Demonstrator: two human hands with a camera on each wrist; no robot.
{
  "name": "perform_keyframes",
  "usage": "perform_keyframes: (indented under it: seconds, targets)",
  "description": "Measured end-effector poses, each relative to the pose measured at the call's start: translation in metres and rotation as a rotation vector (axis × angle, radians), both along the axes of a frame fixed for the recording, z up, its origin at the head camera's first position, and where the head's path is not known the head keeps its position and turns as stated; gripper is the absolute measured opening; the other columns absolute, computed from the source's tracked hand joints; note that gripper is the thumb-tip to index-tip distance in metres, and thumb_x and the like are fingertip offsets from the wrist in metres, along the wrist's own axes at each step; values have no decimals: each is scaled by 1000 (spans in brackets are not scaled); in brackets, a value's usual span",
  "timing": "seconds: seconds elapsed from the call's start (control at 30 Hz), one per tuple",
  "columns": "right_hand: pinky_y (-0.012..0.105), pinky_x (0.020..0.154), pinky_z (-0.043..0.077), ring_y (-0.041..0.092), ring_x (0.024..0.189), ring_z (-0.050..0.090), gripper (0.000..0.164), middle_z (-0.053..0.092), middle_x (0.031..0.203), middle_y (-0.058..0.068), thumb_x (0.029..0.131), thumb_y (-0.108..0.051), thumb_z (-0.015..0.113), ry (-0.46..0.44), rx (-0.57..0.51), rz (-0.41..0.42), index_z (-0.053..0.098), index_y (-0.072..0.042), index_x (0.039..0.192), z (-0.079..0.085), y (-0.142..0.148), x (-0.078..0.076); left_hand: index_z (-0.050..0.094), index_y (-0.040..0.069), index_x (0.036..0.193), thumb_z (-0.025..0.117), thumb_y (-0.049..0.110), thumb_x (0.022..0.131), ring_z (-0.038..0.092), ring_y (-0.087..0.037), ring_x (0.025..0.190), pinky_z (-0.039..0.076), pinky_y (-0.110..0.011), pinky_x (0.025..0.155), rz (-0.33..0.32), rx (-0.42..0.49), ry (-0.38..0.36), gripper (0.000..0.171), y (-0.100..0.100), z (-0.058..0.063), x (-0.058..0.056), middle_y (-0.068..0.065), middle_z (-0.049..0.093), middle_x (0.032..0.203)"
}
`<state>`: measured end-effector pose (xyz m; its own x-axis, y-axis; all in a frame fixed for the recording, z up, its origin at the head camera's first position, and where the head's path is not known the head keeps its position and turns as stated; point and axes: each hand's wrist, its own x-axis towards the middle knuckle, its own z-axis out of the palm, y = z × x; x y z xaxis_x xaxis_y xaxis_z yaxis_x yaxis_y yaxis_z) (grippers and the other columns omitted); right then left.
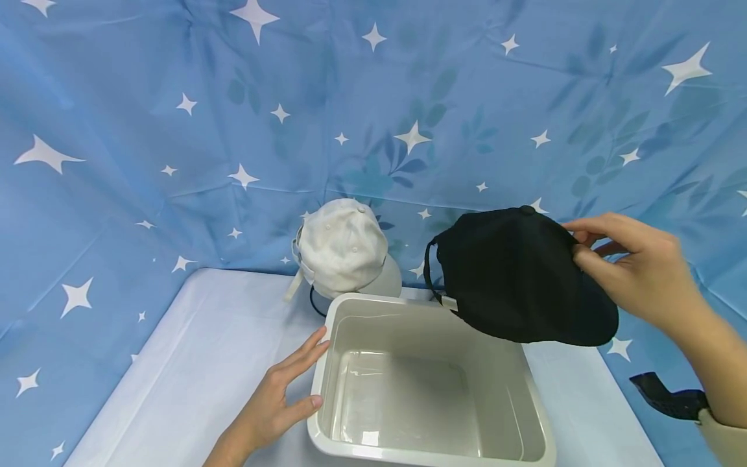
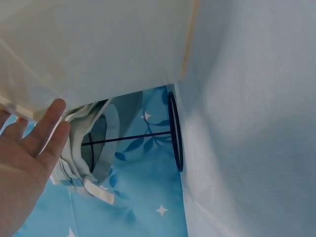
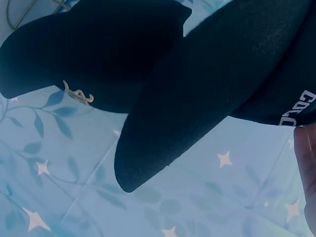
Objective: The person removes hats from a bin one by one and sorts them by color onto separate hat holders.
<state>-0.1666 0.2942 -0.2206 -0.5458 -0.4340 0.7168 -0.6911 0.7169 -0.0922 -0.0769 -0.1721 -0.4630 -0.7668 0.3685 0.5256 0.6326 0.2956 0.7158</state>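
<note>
A black baseball cap (image 1: 513,279) hangs over the right back part of the beige plastic bin (image 1: 539,415). My right hand (image 1: 656,266) pinches it at the front, above the brim. In the right wrist view this cap's brim (image 3: 182,98) and white lettering (image 3: 298,109) show, with my fingertips against the lettered front. My left hand (image 1: 271,402) lies with extended fingers at the bin's left rim, touching it. A white cap (image 1: 341,250) sits on a black wire stand (image 2: 175,131) behind the bin.
Another dark cap (image 3: 98,54) with a small light emblem shows in the right wrist view, beyond the held cap. The bin stands on a white-covered table (image 1: 192,363). A blue curtain with white stars (image 1: 350,97) rises behind and at the sides.
</note>
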Motion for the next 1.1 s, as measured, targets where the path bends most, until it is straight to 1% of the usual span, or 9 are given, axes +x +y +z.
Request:
perform_keyframes:
  seconds: [0.13, 0.23, 0.37, 0.53, 0.67, 0.7, 0.73, 0.93, 1.1]
  targets:
    - [1, 81, 41, -17, 89, 51, 40, 67, 92, -2, 73, 23, 69, 9, -4, -35, 76, 6, 109, 2, 5, -5, 49, 5, 156, 67, 9, 90, 40, -29, 150, 34, -31, 118, -3, 4, -1, 68, 0, 0, 0, -14, 34, 168]
    - [0, 81, 40, -18, 89, 49, 38, 67, 91, 2, 76, 23, 69, 12, -15, -64, 76, 6, 109, 1, 8, -9, 49, 5, 156, 67, 9, 90, 40, -29, 151, 33, -31, 118, -6, 5, -1, 68, 0, 0, 0, -14, 34, 168]
    - [-1, 81, 37, -19, 88, 47, 34, 68, 90, 14, 79, 22, 68, 8, -36, -108, 76, 7, 109, 1, 11, -15, 49, 4, 156, 67, 9, 90, 40, -29, 151, 33, -29, 118, -11, 9, 6, 68, 0, 0, -1, -15, 34, 168]
    - [-2, 81, 35, -21, 88, 45, 31, 69, 91, 13, 85, 18, 68, -18, -48, -176, 76, 5, 111, 1, 13, -22, 49, 3, 156, 67, 8, 90, 39, -29, 151, 32, -27, 119, -17, 15, 5, 68, 0, 0, -1, -15, 34, 168]
    - [-3, 80, 33, -23, 88, 43, 29, 69, 94, 16, 87, 16, 68, -49, -73, -211, 76, 6, 113, -3, 17, -30, 48, 3, 156, 67, 8, 90, 39, -28, 151, 31, -28, 118, -19, 15, -2, 68, 0, -1, -1, -15, 33, 168]
    - [-4, 80, 32, -24, 88, 43, 29, 69, 95, 20, 87, 16, 69, -56, -78, -218, 75, 6, 114, -4, 18, -32, 48, 3, 156, 67, 8, 90, 39, -28, 151, 32, -28, 118, -20, 15, -2, 68, 0, -1, -1, -15, 33, 168]
    - [-4, 79, 32, -25, 88, 42, 29, 69, 96, 22, 87, 15, 69, -62, -84, -224, 75, 6, 114, -5, 19, -35, 48, 3, 156, 67, 7, 90, 39, -28, 151, 32, -28, 118, -22, 16, 0, 68, 0, -1, -1, -15, 33, 168]
    - [-5, 77, 31, -26, 86, 40, 28, 70, 99, 23, 91, 10, 68, -105, -85, -252, 75, 5, 117, -14, 24, -46, 48, 3, 156, 67, 7, 90, 39, -28, 151, 32, -28, 118, -19, 14, -2, 69, 0, -1, -1, -15, 33, 168]
    - [-5, 76, 31, -25, 85, 40, 27, 70, 100, 22, 93, 7, 67, -144, -80, -269, 75, 3, 118, -22, 26, -54, 49, 3, 156, 67, 8, 90, 39, -28, 151, 32, -28, 118, -16, 16, -4, 69, 0, -1, 0, -14, 33, 168]
